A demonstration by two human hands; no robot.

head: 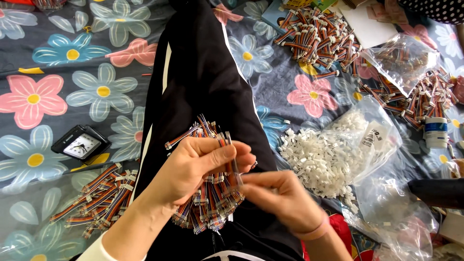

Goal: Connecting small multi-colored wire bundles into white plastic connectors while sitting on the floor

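Left hand clutching wire bundle, right hand pinching one lead; finished piles upper right, white connectors still plentiful.

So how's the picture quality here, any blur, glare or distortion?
Head view: even daylight with soft shadows; the hands, left and right, and the wire bundle are sharp; glare on the clear plastic bags; the flowered cloth bows slightly toward the edges.
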